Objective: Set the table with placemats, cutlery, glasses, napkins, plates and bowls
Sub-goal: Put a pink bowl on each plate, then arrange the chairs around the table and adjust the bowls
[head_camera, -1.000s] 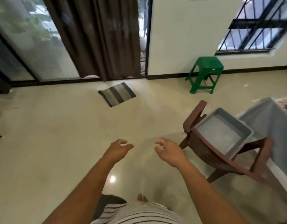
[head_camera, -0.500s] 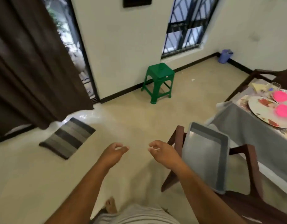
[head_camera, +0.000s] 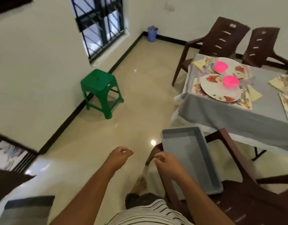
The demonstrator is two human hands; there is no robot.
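The table (head_camera: 221,114) with a grey cloth stands at the right. On it lie floral placemats, two white floral plates (head_camera: 217,88), each with a pink bowl (head_camera: 231,80), and yellow napkins (head_camera: 253,95). A grey tray (head_camera: 188,159), with nothing inside, lies across the arms of the near brown chair (head_camera: 247,192). My left hand (head_camera: 119,157) and my right hand (head_camera: 166,164) hover over the floor in front of me, fingers loosely curled, holding nothing. The right hand is just left of the tray.
A green plastic stool (head_camera: 100,90) stands by the left wall under a barred window. Two brown chairs (head_camera: 221,38) sit behind the table. A small blue bin (head_camera: 152,33) is in the far corner. A striped mat (head_camera: 26,207) lies at the lower left.
The view has swung right, from the curtain and doorway toward the table. Both hands stayed held out in front, holding nothing. The tray and chair are now right beside my right hand.
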